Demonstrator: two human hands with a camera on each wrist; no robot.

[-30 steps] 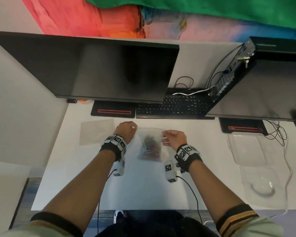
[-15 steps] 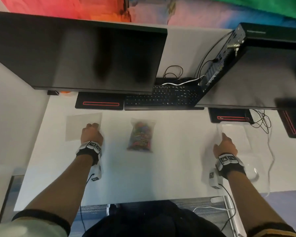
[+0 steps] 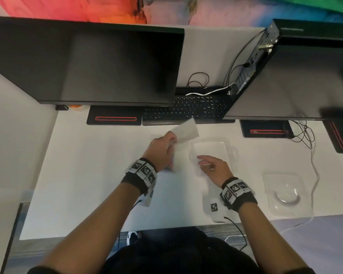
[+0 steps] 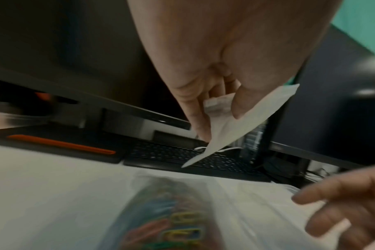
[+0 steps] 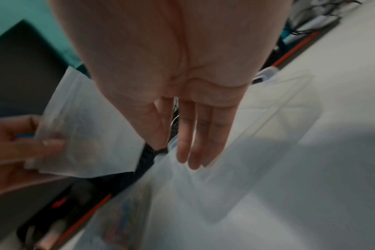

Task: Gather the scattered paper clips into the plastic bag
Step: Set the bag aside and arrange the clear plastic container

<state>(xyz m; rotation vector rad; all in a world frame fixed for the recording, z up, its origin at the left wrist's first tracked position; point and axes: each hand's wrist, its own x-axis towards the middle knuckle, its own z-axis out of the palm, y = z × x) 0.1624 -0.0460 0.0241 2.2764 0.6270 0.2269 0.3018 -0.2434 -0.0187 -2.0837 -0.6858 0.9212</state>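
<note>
- Both hands have come back from the frame's sides to its centre: left hand (image 3: 162, 149) pinches an empty clear bag (image 3: 186, 131); right hand (image 3: 212, 167) hovers, fingers straight, over a clear tray (image 3: 229, 150).
- Paper clips (image 4: 182, 226) sit bagged, apparently beneath the left hand.
- Gathering looks done; next, probably stowing.

Your left hand (image 3: 162, 149) pinching an empty plastic bag (image 3: 185, 131) above the desk (image 3: 83, 175), right hand (image 3: 212, 168) fingers loosely extended over a clear tray (image 3: 224, 149)

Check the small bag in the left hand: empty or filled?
Empty, apparently. The small bag pinched by the left hand looks flat and translucent, no clips visible inside.
</note>
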